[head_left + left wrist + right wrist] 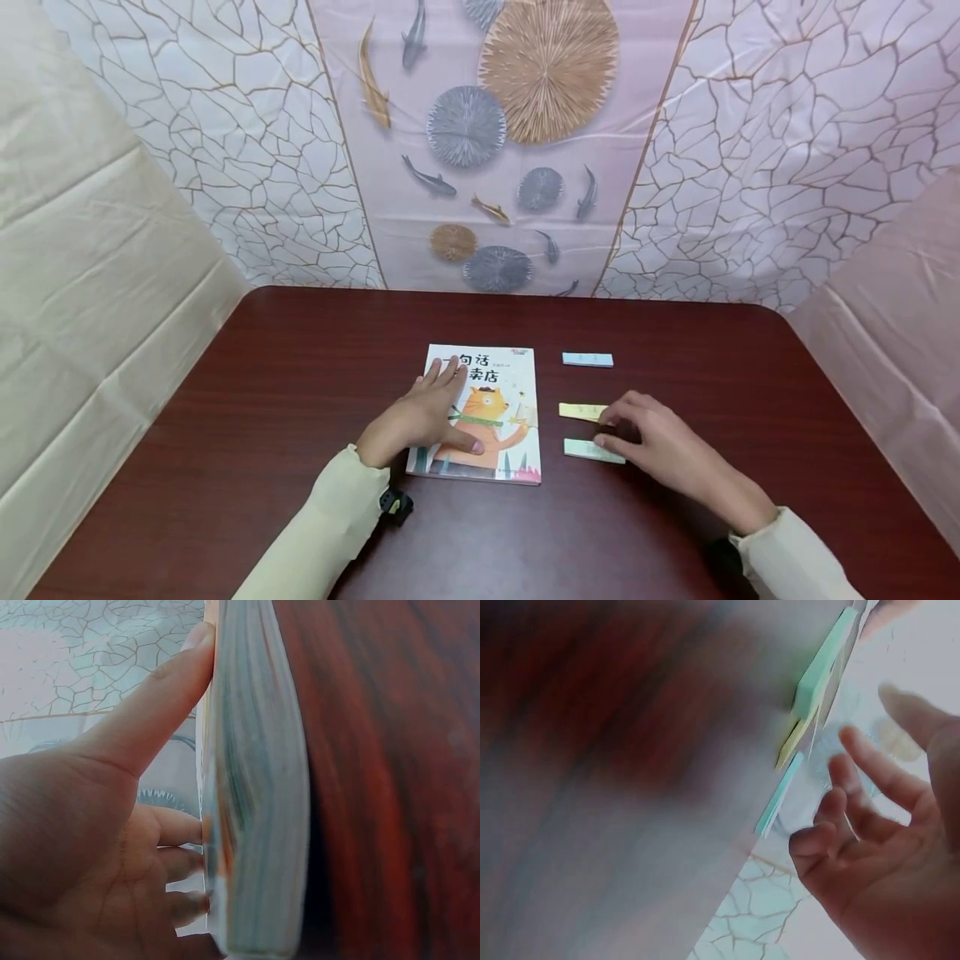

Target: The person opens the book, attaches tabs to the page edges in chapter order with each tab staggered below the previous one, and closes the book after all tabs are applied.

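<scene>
A picture book (517, 450) with an orange bear-like animal on its white cover lies flat on the table. My left hand (423, 412) rests on the cover, fingers spread and straight. In the left wrist view the thumb and fingertips touch the cover, and the book's page edges (262, 787) face the camera. To the book's right lie three narrow paper strips, like sticky-note pads: blue (587, 360), yellow (581, 411) and green (581, 449). My right hand (660, 437) hovers over the right ends of the yellow and green strips, fingers loosely bent, nothing between them.
The dark red-brown table (300, 358) has rounded far corners. Behind it hangs a patterned cloth (487, 208) with fish and round shapes. Pale cloth walls (97, 275) stand on both sides. A small black device (396, 505) is at the left wrist.
</scene>
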The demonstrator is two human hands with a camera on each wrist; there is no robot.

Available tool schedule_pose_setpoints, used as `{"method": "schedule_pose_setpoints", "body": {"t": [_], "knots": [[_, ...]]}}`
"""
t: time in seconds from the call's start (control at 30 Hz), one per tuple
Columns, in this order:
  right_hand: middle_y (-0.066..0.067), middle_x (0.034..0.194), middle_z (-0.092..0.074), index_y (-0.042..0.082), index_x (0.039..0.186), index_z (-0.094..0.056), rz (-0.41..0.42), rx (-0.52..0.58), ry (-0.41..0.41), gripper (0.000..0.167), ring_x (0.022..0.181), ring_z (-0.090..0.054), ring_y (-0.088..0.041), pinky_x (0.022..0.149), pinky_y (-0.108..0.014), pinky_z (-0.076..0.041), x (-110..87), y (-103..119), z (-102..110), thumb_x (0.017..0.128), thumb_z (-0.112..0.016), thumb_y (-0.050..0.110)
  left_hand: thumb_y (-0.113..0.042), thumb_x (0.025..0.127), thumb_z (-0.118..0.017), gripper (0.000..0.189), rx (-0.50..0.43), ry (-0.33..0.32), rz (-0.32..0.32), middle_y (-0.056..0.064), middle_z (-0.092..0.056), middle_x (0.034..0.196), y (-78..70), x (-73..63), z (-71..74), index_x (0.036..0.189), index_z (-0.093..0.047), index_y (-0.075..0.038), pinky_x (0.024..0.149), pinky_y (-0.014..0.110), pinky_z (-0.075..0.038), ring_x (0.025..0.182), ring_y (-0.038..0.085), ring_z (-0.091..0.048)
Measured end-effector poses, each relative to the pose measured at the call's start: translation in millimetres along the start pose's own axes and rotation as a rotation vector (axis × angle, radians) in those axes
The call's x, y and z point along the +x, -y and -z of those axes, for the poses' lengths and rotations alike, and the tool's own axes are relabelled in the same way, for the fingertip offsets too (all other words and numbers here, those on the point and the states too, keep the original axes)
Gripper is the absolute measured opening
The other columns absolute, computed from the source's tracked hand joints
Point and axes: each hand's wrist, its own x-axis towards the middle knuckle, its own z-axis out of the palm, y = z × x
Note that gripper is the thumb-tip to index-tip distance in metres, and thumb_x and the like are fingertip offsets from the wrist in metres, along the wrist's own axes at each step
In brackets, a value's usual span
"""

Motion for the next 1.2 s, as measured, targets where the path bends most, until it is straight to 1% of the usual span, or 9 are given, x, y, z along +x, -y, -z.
{"method": "schedule_pose_setpoints", "body": {"t": [0.13,0.27,0.43,0.6,0.7,0.77,0.9,0.97,1.2], "knots": [[0.007,0.109,-0.067,0.016,0.112,-0.078,0.052,-0.056,0.073,0.024,0.103,-0.061,-0.017,0.084,-0.039,-0.056,-2.4,4.7,-4.1,0.091,-0.085,0.027,-0.058,0.083,-0.086,0.126,0.001,-0.003,-0.001,0.009,0.004,0.177,-1.4,-0.2,1.2,0.17,-0.01,-0.008,0.129,0.056,-0.007,0.162,0.034,0.01],[0.008,0.106,-0.067,0.017,0.107,-0.078,0.112,-0.108,0.071,0.02,0.097,-0.06,-0.014,0.08,-0.037,-0.055,-2.5,5.4,-9.0,0.089,-0.086,0.018,-0.058,0.083,-0.086,0.125,0.002,-0.002,-0.011,0.011,0.003,0.177,-2.3,-1.2,1.2,0.17,-0.011,-0.007,0.129,0.056,-0.007,0.162,0.034,0.009],[0.009,0.101,-0.067,0.018,0.104,-0.076,0.146,-0.143,0.075,0.017,0.09,-0.06,-0.01,0.073,-0.032,-0.055,0.7,6.5,-10.6,0.089,-0.085,0.016,-0.057,0.083,-0.086,0.125,0.002,-0.002,-0.007,0.011,0.002,0.177,-3.3,-4.0,1.1,0.169,-0.012,-0.006,0.13,0.055,-0.009,0.163,0.034,0.007],[0.008,0.099,-0.066,0.015,0.104,-0.075,0.117,-0.143,0.041,0.017,0.091,-0.062,-0.011,0.074,-0.035,-0.057,9.4,3.2,2.9,0.088,-0.082,0.013,-0.057,0.083,-0.086,0.125,-0.012,-0.002,-0.011,0.012,0.001,0.177,-2.9,-5.1,-0.3,0.169,-0.012,-0.006,0.129,0.055,-0.008,0.163,0.034,0.007],[0.005,0.099,-0.066,0.012,0.105,-0.075,0.101,-0.139,0.001,0.017,0.093,-0.062,-0.015,0.077,-0.039,-0.058,20.2,-1.3,13.6,0.089,-0.08,0.01,-0.058,0.082,-0.086,0.125,-0.005,-0.013,-0.012,0.012,0.0,0.177,-2.2,-4.7,-0.7,0.169,-0.013,-0.006,0.129,0.056,-0.009,0.163,0.034,0.006],[0.003,0.1,-0.067,0.01,0.107,-0.075,0.091,-0.132,0.0,0.017,0.095,-0.062,-0.019,0.078,-0.041,-0.057,29.2,-5.4,18.3,0.09,-0.078,0.009,-0.058,0.082,-0.086,0.125,0.0,-0.016,-0.009,0.01,0.0,0.177,-1.5,-4.4,-0.7,0.169,-0.013,-0.007,0.13,0.055,-0.008,0.163,0.033,0.007],[-0.001,0.103,-0.068,0.007,0.11,-0.075,0.037,-0.104,0.06,0.016,0.1,-0.063,-0.026,0.08,-0.044,-0.055,44.3,-14.7,20.1,0.095,-0.075,0.01,-0.058,0.083,-0.086,0.124,-0.002,-0.016,-0.014,0.009,0.001,0.177,-1.7,-5.6,-0.9,0.17,-0.012,-0.008,0.13,0.054,-0.007,0.163,0.033,0.008],[-0.003,0.104,-0.069,0.006,0.11,-0.075,0.012,-0.078,0.096,0.015,0.101,-0.064,-0.028,0.079,-0.044,-0.055,51.7,-18.8,16.0,0.096,-0.075,0.01,-0.057,0.083,-0.086,0.124,-0.007,-0.012,-0.015,0.01,0.001,0.177,-0.5,-7.1,-0.9,0.169,-0.013,-0.007,0.13,0.054,-0.007,0.163,0.033,0.008],[-0.007,0.105,-0.071,0.004,0.109,-0.077,-0.047,-0.021,0.17,0.015,0.096,-0.066,-0.025,0.077,-0.042,-0.056,63.0,-25.3,5.4,0.095,-0.077,0.008,-0.059,0.083,-0.085,0.124,0.005,-0.026,-0.018,0.011,0.0,0.177,0.0,-7.6,-0.5,0.169,-0.014,-0.007,0.13,0.054,-0.009,0.163,0.034,0.006]]}}
